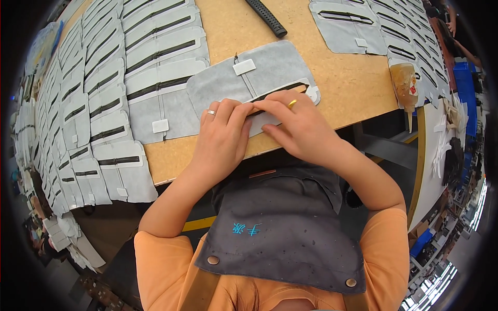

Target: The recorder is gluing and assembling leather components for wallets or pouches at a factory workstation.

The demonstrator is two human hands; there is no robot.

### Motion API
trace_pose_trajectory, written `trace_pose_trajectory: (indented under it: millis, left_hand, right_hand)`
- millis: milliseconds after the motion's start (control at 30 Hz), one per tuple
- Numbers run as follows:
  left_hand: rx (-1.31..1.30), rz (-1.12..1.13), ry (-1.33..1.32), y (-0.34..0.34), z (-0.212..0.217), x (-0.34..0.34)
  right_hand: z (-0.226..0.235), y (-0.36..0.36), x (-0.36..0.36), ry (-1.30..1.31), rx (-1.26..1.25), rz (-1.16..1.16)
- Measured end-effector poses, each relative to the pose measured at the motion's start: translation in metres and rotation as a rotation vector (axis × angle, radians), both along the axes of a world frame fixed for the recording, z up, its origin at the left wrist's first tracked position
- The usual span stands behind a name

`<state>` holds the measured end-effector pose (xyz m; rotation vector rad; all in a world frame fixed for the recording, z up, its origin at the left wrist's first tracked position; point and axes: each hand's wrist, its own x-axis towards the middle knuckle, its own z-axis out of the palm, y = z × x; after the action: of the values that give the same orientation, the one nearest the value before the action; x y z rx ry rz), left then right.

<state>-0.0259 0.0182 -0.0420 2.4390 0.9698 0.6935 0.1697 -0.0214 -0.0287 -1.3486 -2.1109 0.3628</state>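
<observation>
Currently I have both hands over one grey panel (pixel 280 61), close to the near edge of the table. My left hand (pixel 220 136) is half curled, its index tip at the black strip (pixel 280 89) on the panel and its thumb tucked in below; a silver ring (pixel 211 112) sits on one finger. My right hand (pixel 302 122) comes in from the other side, partly open, index tip meeting the left one at the strip, thumb spread toward the panel's near edge, a yellow ring (pixel 292 103) on a finger. I cannot tell whether either has a firm grip, since the fingertips hide what lies between them. The panel lies flat and skewed: the strip's long axis climbs from lower left to upper right, its right end farther from me, while a white tag (pixel 244 67) sits toward the far edge. Left of it, overlapping rows of similar panels (pixel 155 111) cover the table (pixel 340 96), the nearest touching it or tucked under its edge. Beyond, a black ridged bar (pixel 267 18) points its near end at the panel. More rows (pixel 346 39) lie to the far right, with an amber bottle (pixel 403 85) beside them, nozzle aimed toward me over the table's edge.
</observation>
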Motion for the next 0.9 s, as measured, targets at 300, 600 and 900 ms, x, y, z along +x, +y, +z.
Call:
trace_pose_trajectory:
  millis: [300, 600, 900]
  left_hand:
    - [0.029, 0.042, 0.141, -0.013, 0.009, -0.023]
    - [0.049, 0.069, 0.103, -0.023, 0.002, -0.053]
    - [0.1, 0.094, 0.061, -0.028, -0.004, -0.057]
  right_hand:
    - [-0.005, -0.001, -0.01, -0.188, 0.025, 0.053]
    - [-0.001, 0.0, -0.027, -0.352, 0.151, 0.216]
    - [-0.01, 0.092, 0.02, -0.383, 0.41, -0.065]
